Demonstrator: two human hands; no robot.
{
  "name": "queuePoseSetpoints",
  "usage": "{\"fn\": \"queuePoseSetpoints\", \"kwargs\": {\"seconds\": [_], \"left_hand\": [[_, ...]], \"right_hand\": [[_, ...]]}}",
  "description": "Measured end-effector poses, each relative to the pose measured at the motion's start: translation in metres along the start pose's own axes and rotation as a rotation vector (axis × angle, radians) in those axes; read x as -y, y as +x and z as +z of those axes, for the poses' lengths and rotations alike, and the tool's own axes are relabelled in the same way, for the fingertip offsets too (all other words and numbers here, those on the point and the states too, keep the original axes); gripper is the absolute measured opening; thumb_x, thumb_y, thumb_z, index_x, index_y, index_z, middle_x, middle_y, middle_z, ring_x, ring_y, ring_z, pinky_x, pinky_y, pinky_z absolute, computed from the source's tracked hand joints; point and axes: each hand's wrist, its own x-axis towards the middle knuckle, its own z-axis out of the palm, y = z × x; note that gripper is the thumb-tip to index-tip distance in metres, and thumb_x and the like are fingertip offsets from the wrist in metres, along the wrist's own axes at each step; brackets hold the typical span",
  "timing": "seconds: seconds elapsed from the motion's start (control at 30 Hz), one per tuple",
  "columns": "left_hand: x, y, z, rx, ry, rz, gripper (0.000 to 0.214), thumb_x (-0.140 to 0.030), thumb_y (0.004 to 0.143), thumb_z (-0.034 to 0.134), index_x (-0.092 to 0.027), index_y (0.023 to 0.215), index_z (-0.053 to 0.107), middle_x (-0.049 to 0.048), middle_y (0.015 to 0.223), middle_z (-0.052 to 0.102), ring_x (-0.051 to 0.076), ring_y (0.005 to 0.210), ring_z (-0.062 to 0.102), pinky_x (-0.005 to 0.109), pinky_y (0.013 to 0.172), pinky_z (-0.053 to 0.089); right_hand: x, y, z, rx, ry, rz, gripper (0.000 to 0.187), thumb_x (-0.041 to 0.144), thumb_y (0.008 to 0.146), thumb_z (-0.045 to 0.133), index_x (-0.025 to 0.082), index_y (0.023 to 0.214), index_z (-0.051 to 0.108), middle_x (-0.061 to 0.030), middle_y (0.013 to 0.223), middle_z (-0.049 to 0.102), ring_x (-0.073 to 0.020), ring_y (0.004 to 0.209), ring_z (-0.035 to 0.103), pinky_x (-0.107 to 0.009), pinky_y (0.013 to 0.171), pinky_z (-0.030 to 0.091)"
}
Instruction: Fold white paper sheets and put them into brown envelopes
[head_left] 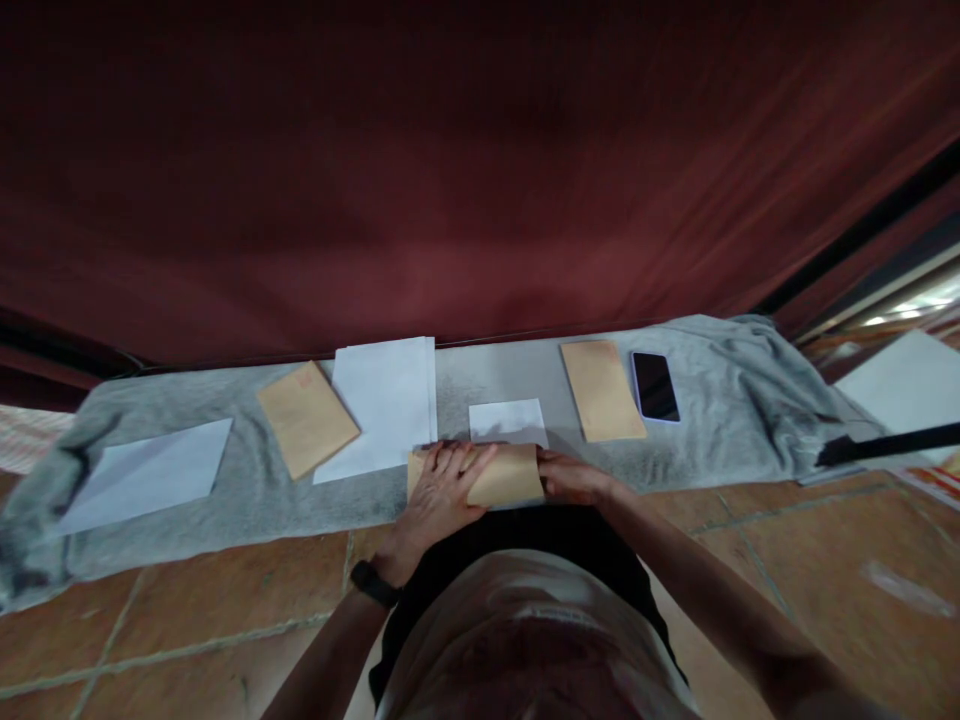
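A brown paper envelope (508, 476) lies crosswise at the near edge of the cloth-covered surface, close to my body. My left hand (444, 488) rests flat on its left part, fingers stretched out and thumb apart, with a dark band on the wrist. At the envelope's right end, my right hand (571, 477) is closed on the edge, its fingertips partly hidden. Just beyond the envelope lies a small white sheet (510, 418), its near side reaching the envelope. Larger white sheets (386, 395) are stacked to the left of it.
Another brown envelope (309, 420) overlaps the stacked sheets, and a white sheet (154, 472) lies farther left. To the right are a brown envelope (603, 390) and a phone (655, 387). Grey cloth (735, 400) covers the surface. A dark red curtain (450, 200) hangs behind.
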Motion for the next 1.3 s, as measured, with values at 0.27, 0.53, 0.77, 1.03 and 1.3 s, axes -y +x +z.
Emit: {"fn": "queuePoseSetpoints", "kwargs": {"seconds": [0.27,0.53,0.77,1.03,1.3], "left_hand": [[0.016,-0.020,0.002,-0.136,0.038,-0.214,0.099,-0.046,0.082,0.073,-0.020,0.161,0.018,0.0175,0.138,0.056,0.036,0.126,0.054,0.053,0.113,0.037],[0.029,-0.039,0.005,-0.151,0.080,-0.289,0.099,-0.047,0.085,0.070,-0.017,0.161,0.016,0.0187,0.138,0.055,0.037,0.129,0.052,0.054,0.112,0.038],[0.035,-0.043,0.010,-0.171,0.059,-0.306,0.099,-0.046,0.085,0.070,-0.019,0.161,0.014,0.0188,0.142,0.053,0.036,0.133,0.050,0.055,0.114,0.035],[0.036,-0.044,0.015,-0.177,0.052,-0.322,0.104,-0.048,0.081,0.074,-0.015,0.161,0.015,0.0208,0.141,0.053,0.038,0.132,0.050,0.058,0.115,0.032],[0.038,-0.044,0.022,-0.192,0.015,-0.348,0.108,-0.046,0.077,0.078,-0.015,0.161,0.017,0.0206,0.141,0.052,0.039,0.133,0.049,0.061,0.117,0.027]], "right_hand": [[-0.013,0.025,-0.027,-0.346,-0.481,0.002,0.017,0.029,0.094,0.057,0.021,0.107,0.064,-0.0120,0.111,0.069,-0.0256,0.104,0.066,-0.038,0.095,0.049],[-0.008,0.047,0.004,-0.499,-0.784,0.162,0.034,0.029,0.087,0.071,0.012,0.113,0.058,-0.0245,0.121,0.062,-0.0374,0.120,0.058,-0.046,0.101,0.044],[-0.008,0.049,0.005,-0.519,-0.793,0.136,0.026,0.025,0.085,0.073,0.016,0.107,0.063,-0.0205,0.112,0.069,-0.0339,0.110,0.064,-0.039,0.094,0.047],[-0.005,0.038,-0.021,-0.626,-0.621,-0.024,0.018,0.030,0.097,0.052,0.018,0.107,0.062,-0.0087,0.086,0.072,-0.0238,0.079,0.067,-0.030,0.069,0.045],[-0.013,0.020,-0.037,-0.467,-0.369,-0.224,0.028,0.043,0.092,0.051,0.020,0.086,0.065,-0.0031,0.075,0.068,-0.0189,0.070,0.060,-0.028,0.065,0.045]]}}
